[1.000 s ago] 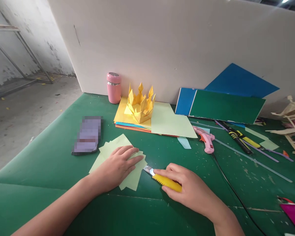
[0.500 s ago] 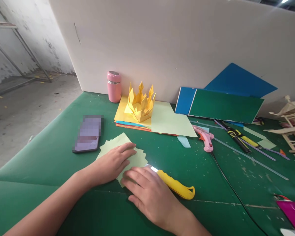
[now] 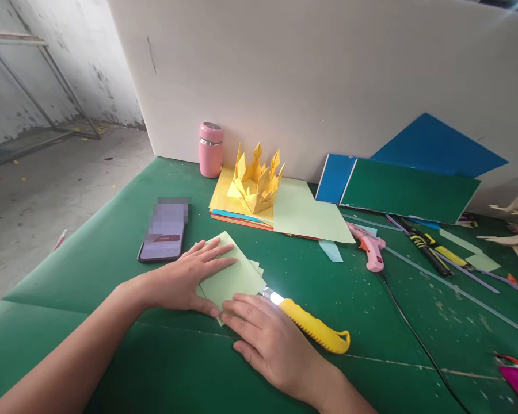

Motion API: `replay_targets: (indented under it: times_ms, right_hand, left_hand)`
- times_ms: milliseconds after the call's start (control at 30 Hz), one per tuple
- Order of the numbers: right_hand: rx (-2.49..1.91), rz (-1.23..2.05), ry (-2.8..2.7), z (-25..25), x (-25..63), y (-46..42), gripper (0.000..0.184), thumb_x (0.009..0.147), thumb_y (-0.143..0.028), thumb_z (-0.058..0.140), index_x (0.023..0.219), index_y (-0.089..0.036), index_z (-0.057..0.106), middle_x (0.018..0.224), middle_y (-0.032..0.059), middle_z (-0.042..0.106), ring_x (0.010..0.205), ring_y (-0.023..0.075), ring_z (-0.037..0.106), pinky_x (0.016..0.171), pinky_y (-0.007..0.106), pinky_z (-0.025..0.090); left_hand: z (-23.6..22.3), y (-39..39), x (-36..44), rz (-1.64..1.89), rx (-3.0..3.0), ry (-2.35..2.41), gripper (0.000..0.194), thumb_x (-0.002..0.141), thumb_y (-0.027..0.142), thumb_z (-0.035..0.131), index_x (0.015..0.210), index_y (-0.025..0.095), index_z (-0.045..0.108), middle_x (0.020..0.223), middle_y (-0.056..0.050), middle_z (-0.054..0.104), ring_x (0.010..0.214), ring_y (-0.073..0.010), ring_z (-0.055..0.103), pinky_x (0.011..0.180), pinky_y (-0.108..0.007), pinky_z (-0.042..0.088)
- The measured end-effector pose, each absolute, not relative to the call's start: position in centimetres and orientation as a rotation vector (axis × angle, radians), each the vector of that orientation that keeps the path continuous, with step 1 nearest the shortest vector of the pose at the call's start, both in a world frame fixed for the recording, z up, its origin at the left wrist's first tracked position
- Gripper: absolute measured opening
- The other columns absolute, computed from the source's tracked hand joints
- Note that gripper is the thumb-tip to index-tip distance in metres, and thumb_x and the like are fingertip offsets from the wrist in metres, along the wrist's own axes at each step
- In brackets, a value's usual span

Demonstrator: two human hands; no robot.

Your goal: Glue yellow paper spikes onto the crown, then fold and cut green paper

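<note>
Pale green paper sheets (image 3: 235,267) lie in a small stack on the green table, their corners showing at the right side. My left hand (image 3: 194,273) rests flat on the stack's left part, fingers spread. At the near right edge of the paper is my right hand (image 3: 263,339), its fingers stretched out and touching the edge. Just beyond that hand lies a yellow utility knife (image 3: 315,325), its metal blade end beside the paper's right corner. A phone (image 3: 166,233) with a lit, partly blurred screen lies left of the stack.
A yellow folded-paper crown (image 3: 256,187) stands on coloured paper sheets (image 3: 304,207) at the back, with a pink flask (image 3: 210,152) to its left. To the right lie a pink glue gun (image 3: 369,247) with its black cord, glue sticks and cutters (image 3: 427,247). Blue and green boards (image 3: 410,190) lean on the partition.
My left hand has shifted to the left side of the stack with its fingers more spread. The sheets look more evenly aligned. The whole view has swung slightly left.
</note>
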State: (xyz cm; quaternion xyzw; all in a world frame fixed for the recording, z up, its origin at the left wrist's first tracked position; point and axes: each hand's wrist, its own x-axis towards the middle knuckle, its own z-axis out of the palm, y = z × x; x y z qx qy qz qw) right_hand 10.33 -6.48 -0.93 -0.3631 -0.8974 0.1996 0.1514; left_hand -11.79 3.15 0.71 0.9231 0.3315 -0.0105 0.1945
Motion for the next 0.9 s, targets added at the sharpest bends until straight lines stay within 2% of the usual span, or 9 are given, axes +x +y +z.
replay_targets:
  times_ms: [100, 433, 900]
  right_hand:
    - [-1.051, 0.582, -2.559, -1.01, 10.39, -6.47, 0.038, 0.097, -0.029, 0.040, 0.132, -0.020, 0.052, 0.137, 0.0039, 0.054, 0.129, 0.0207, 0.043, 0.108, 0.041, 0.038]
    - [-1.051, 0.552, -2.580, -0.91, 10.30, -6.58, 0.039, 0.097, -0.027, 0.041, 0.136, -0.026, 0.047, 0.137, 0.0017, 0.054, 0.129, 0.0201, 0.044, 0.108, 0.044, 0.039]
    - [-1.037, 0.510, -2.602, -0.83, 10.26, -6.53, 0.036, 0.097, -0.026, 0.040, 0.130, -0.021, 0.054, 0.135, 0.0048, 0.056, 0.127, 0.0226, 0.046, 0.105, 0.044, 0.041]
  left_hand:
    - [1.00, 3.13, -11.70, -0.055, 2.582, 0.914, 0.089, 0.069, 0.063, 0.067, 0.144, 0.031, 0.032, 0.157, -0.007, 0.015, 0.144, -0.0339, 0.005, 0.113, -0.055, 0.013]
    - [1.10, 2.90, -11.47, -0.035, 2.584, 0.938, 0.080, 0.070, 0.060, 0.068, 0.140, 0.033, 0.039, 0.157, -0.005, 0.018, 0.144, -0.0319, 0.008, 0.114, -0.055, 0.013]
    - [1.76, 2.48, -11.27, -0.007, 2.542, 0.944, 0.073, 0.073, 0.050, 0.069, 0.138, 0.030, 0.043, 0.157, -0.007, 0.020, 0.143, -0.0347, 0.010, 0.112, -0.059, 0.017]
